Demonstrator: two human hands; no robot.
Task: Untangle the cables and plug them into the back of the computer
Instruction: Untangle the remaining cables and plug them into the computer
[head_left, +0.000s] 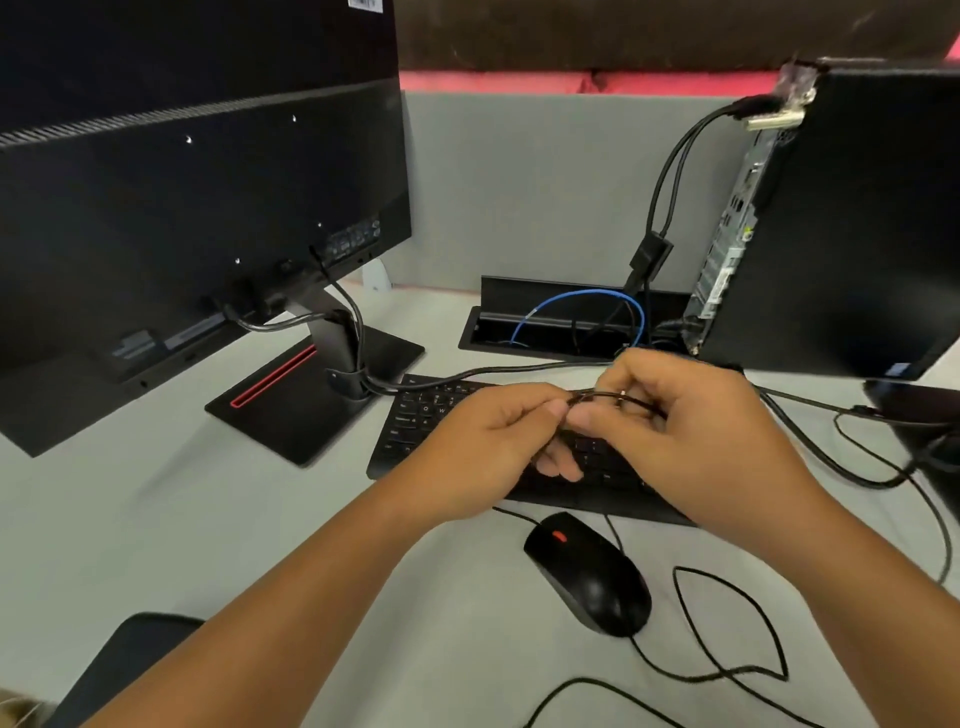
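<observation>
A thin black cable (605, 397) is pinched between left hand (488, 441) and right hand (691, 441), each grip clamped on it. It is judged light and limp. It is best held near the plug.

Both hands' fingers meet over keyboard (415, 421), which lies directly beneath. Beyond fingertips: open cable well (545, 325) with blue cable (576, 301) looped inside. Right of fingers: computer tower (857, 223), rear panel facing inward, black cables (670, 171) hanging before it. Left of fingers: monitor stand base (311, 400), monitor (197, 182) above. Nearer than fingers: mouse (587, 571), its thin cable (727, 639) looping over desk (182, 530). Bare desk surface left of forearms.
</observation>
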